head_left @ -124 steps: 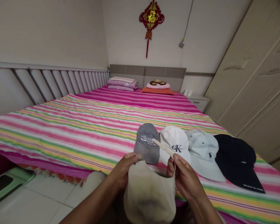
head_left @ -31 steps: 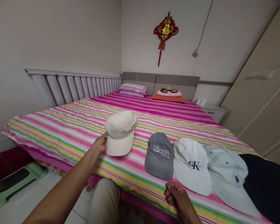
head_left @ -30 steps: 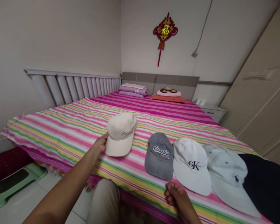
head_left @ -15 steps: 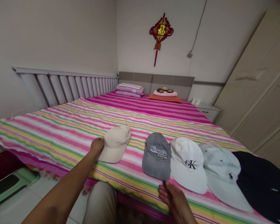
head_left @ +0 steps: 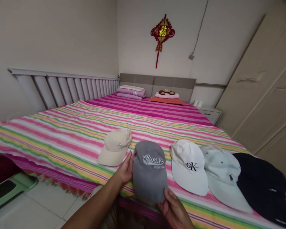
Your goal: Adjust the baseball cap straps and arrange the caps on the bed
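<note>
A grey baseball cap (head_left: 149, 178) with white script lettering is between my hands at the bed's near edge, its brim toward me. My left hand (head_left: 125, 168) grips the cap's left side, fingers partly hidden behind it. At the brim's right corner, my right hand (head_left: 173, 205) pinches with the thumb on top. To the left lies a beige cap (head_left: 115, 146) with a small logo. A white cap (head_left: 189, 168) with dark letters, a pale cap (head_left: 224, 178) with a small dark emblem and a black cap (head_left: 262, 187) lie in a row to the right.
The caps are on a striped bed cover (head_left: 69, 130). Folded bedding (head_left: 131, 92) and a pillow (head_left: 166, 95) lie by the headboard (head_left: 171, 82). A green stool (head_left: 21, 187) stands on the floor at left, and a nightstand (head_left: 208, 113) at the far right.
My left hand has let go of the beige cap and moved right to the grey cap. My right hand has taken its brim. The grey cap has shifted left, away from the white one.
</note>
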